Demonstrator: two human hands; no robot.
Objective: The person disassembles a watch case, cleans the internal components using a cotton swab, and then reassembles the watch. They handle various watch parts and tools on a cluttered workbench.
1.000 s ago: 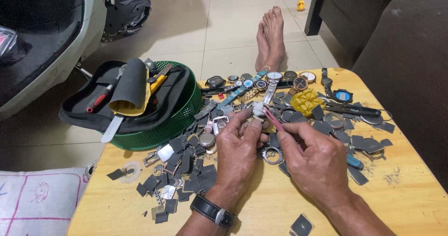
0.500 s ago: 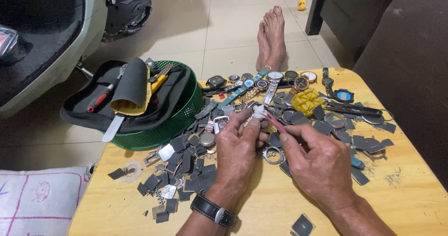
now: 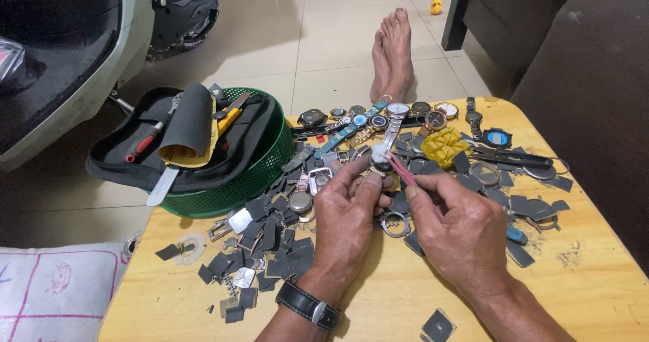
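Note:
My left hand (image 3: 348, 217) pinches a small round watch case (image 3: 380, 163) between thumb and fingertips above the middle of the wooden table (image 3: 378, 301). A black wristwatch sits on that wrist. My right hand (image 3: 460, 230) grips a thin pink-red tool (image 3: 400, 169) whose tip rests against the watch case. Both hands hover over a scatter of dark watch backs, rings and loose parts (image 3: 270, 234).
A row of wristwatches (image 3: 378, 115) lies along the table's far edge, with a yellow holder (image 3: 445, 146) beside them. A green basket (image 3: 257, 173) carrying a black tool pouch (image 3: 196, 139) stands at the left. Bare feet (image 3: 393, 54) rest on the tiled floor beyond.
The hands stay together over the parts. The fingers have shifted slightly around the watch case and the tool.

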